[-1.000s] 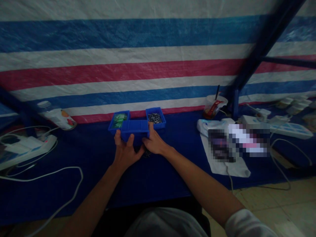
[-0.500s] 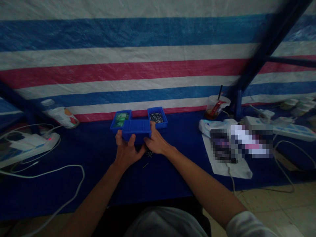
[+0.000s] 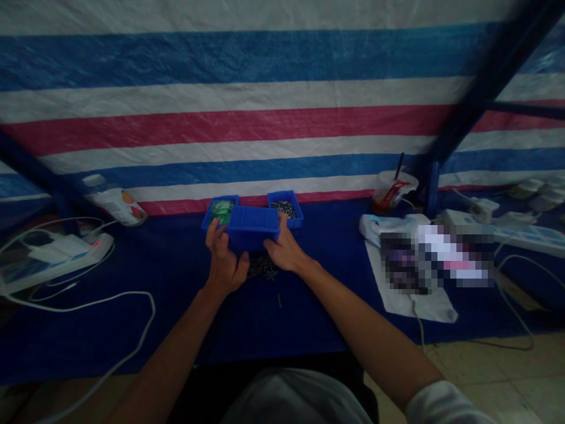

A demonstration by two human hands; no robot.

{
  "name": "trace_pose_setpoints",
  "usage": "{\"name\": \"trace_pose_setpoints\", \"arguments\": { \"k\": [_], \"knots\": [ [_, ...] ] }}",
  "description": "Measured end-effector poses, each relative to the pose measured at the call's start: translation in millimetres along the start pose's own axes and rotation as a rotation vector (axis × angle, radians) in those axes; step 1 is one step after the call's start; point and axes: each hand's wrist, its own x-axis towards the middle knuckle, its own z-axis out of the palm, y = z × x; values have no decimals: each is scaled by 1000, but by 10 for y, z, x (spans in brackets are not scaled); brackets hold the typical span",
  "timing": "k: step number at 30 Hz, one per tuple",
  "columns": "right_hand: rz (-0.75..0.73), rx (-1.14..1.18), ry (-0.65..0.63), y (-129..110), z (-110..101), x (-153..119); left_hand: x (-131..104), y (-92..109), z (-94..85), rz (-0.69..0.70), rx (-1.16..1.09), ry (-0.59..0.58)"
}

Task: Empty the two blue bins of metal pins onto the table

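Observation:
A blue plastic bin (image 3: 253, 229) is tipped over above the table, its underside turned up. My right hand (image 3: 286, 247) is closed on its right end, thumb on the near face. At the left end my left hand (image 3: 224, 265) has its fingers and thumb apart; whether the fingertips still touch the bin is hard to tell. Below the bin a pile of thin dark metal pins, like nails or screws (image 3: 263, 268), lies on the table, with one loose pin (image 3: 279, 301) nearer me. Behind stand a bin of green pieces (image 3: 206, 221) and a bin of metal pins (image 3: 296, 222).
At left are a bottle (image 3: 115, 203), a power strip (image 3: 57, 265) and a white cable (image 3: 148, 321). To the right stand a cup with a straw (image 3: 388, 191), a white packet (image 3: 375, 227), a paper sheet (image 3: 435, 309) and another power strip (image 3: 525, 235). Striped sheeting (image 3: 282, 129) hangs behind.
My left fingers have slid off the bin's near face toward its left end and spread. The bin has shifted slightly right, and more of the pin pile shows beneath it.

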Motion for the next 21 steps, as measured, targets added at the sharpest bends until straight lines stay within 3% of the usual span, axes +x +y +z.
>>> {"name": "trace_pose_setpoints", "arguments": {
  "k": [6, 9, 13, 21],
  "knots": [
    [88, 83, 122, -48, -12, 45, 81, -99, -184, -118, 13, -138],
    [172, 156, 176, -19, -26, 85, 136, -70, -247, -74, 94, -246],
    [257, 237, 238, 41, -45, 138, 195, 5, -264, 15, 129, -253],
    [452, 339, 361, -13, -42, 172, 224, 99, -296, 130, 180, -396]
  ]
}}
